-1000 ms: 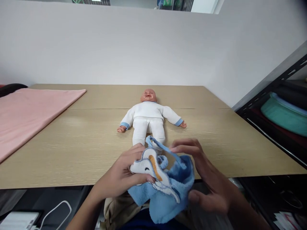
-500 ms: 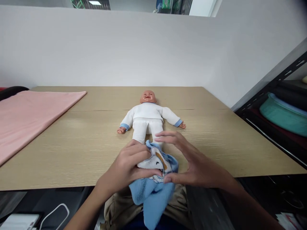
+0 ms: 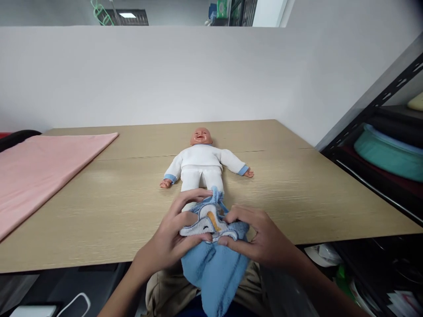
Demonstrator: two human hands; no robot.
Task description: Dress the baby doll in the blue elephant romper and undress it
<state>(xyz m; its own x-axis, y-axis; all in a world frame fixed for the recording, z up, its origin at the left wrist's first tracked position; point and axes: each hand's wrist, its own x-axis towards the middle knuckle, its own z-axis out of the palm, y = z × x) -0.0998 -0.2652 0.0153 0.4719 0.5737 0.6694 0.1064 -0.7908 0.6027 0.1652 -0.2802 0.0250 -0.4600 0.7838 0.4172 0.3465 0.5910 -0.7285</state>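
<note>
Between my hands is a small blue fleecy garment (image 3: 211,268) with a white and orange animal face on it; its lower part hangs past the table's front edge over my lap. My left hand (image 3: 173,231) grips the bunched cloth on the left, thumb on the face patch. On the other side my right hand (image 3: 253,231) pinches the cloth between thumb and fingers. A baby doll (image 3: 201,156) in a white top and trousers with blue cuffs lies on its back just beyond, arms spread. The garment and my hands hide its lower legs.
The wooden table (image 3: 115,211) reaches back to a white wall (image 3: 165,75). A pink cloth (image 3: 42,171) lies at the left. To the right stands a black shelf rack (image 3: 363,112) with a teal item (image 3: 390,152) on it.
My right hand has closed its raised fingers onto the cloth. My left fingers have shifted on the garment, and its gathered part looks spread wider. The view has tilted slightly.
</note>
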